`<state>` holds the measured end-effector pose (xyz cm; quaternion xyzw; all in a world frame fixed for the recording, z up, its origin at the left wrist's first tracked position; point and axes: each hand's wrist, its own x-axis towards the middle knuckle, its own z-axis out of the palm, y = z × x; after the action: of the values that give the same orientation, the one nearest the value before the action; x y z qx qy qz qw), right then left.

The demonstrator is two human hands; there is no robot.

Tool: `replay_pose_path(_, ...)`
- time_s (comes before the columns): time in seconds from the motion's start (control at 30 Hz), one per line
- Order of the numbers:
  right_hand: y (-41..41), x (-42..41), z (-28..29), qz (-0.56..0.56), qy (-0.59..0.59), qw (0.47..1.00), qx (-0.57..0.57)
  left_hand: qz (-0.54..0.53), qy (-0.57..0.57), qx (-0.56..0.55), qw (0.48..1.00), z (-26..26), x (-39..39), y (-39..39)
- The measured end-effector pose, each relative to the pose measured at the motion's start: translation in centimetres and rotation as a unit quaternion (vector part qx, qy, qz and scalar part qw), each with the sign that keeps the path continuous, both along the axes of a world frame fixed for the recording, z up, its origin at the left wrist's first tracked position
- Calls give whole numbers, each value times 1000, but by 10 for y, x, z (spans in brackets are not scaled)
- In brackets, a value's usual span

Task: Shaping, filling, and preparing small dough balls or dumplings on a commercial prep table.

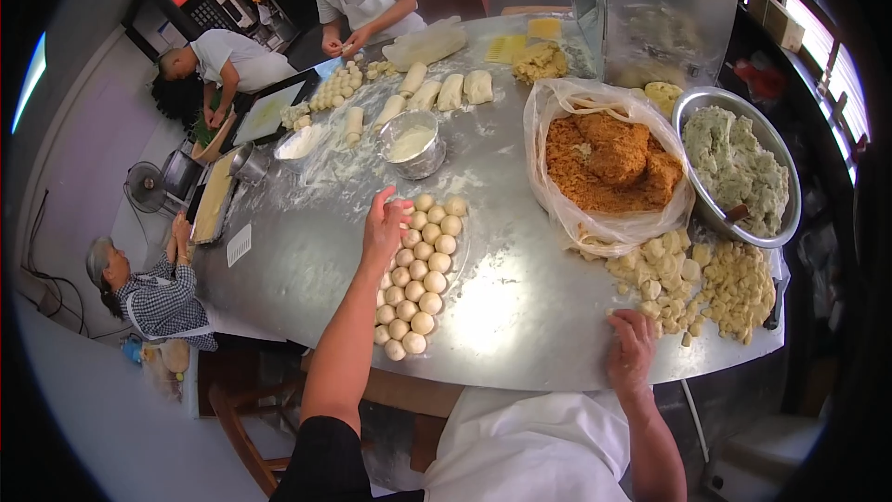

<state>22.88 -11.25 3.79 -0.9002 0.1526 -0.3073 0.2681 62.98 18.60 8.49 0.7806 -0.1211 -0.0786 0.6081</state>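
Note:
Rows of round dough balls point(419, 270) lie close together on the steel table. My left hand point(385, 223) is at their far left corner, fingers partly spread; whether it grips a ball is hidden. On the right, my right hand point(631, 345) rests at the edge of a heap of flattened dough pieces point(658, 268), fingers bent, with a small bit of dough at the fingertips. Smaller dough lumps point(739, 289) lie beside that heap. Behind them stand a plastic bag of orange-brown crumbly filling point(613, 153) and a steel bowl point(794, 202) of pale green mixture point(735, 160).
Across the steel table point(313, 279) are a metal bowl of flour point(412, 143), another flour bowl point(298, 146), dough rolls point(425, 94) and a white scraper point(239, 245). Three co-workers stand around the far and left sides. A wooden chair point(240, 432) is at the lower left.

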Motion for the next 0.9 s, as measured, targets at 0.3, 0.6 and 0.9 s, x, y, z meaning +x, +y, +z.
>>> replay_pose_path(0.3,4,3,-5,-62,13,997,-33,-96,-226,173,954,21,-91,-104)
replay_pose_path(0.6,5,6,-2,-48,29,997,-51,-128,-347,252,894,-47,-173,-199)
replay_pose_path(0.9,2,1,1,-51,6,998,-32,-168,-223,98,955,-53,-212,-172)
